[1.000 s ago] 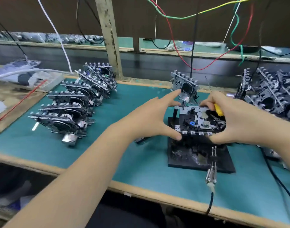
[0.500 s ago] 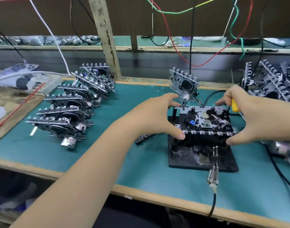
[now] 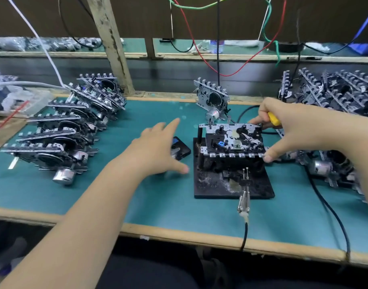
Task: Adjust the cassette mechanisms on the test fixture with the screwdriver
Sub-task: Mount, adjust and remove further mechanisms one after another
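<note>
At the near edge of the green surface [image 3: 179, 207] our arms reach in. The left grip [image 3: 158, 151] has let go of the cassette mechanism [image 3: 234, 140] and drawn left, fingers spread and empty. The mechanism sits atop the black test fixture [image 3: 231, 184]. Our right grip [image 3: 287, 130] still pinches its right edge, thumb in front, fingers curled round the yellow-handled screwdriver [image 3: 274, 118]. We can read no writing anywhere. Farther left lie stacked mechanisms [image 3: 64, 132].

I see a desk [image 3: 137, 205] with a teal mat and pale wooden edging. A worn wooden post [image 3: 110, 42] rises behind it against a dark brown wall [image 3: 241, 15], where coloured wires [image 3: 199, 49] hang loose.
</note>
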`<state>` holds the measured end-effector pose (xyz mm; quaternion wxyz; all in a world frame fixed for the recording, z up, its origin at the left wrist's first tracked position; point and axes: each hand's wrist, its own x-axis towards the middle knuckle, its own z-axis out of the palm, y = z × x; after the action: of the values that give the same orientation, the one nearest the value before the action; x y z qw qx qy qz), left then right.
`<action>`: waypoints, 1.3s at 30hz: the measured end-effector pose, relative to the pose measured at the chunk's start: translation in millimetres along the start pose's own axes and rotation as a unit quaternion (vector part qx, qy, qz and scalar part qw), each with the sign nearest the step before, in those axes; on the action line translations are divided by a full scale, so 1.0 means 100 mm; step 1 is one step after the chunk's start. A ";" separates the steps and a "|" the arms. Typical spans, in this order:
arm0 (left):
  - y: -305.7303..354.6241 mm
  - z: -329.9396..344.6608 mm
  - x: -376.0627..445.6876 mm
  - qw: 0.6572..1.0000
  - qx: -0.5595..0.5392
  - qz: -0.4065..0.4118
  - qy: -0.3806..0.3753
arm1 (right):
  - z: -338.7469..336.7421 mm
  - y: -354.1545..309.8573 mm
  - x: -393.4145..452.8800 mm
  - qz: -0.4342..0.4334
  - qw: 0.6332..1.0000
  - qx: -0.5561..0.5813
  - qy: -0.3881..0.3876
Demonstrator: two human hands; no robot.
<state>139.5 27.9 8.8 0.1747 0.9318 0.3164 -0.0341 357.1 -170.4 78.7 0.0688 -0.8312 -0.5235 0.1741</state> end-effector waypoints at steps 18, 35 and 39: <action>0.77 -0.19 0.05 0.969 -0.051 0.223 0.092 | 0.07 0.11 -0.08 0.009 0.997 0.082 0.009; 0.63 -0.18 0.01 0.957 -0.004 0.283 0.068 | 0.80 -0.14 -0.19 -0.067 0.854 0.341 0.386; 0.53 0.07 -0.08 0.958 0.035 0.258 0.121 | 0.82 -0.16 -0.22 -0.063 0.849 0.357 0.385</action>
<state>164.9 -18.3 20.1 0.1054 0.9844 0.0822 0.1141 305.6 -188.7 12.1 0.5677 -0.7151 -0.4077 0.0101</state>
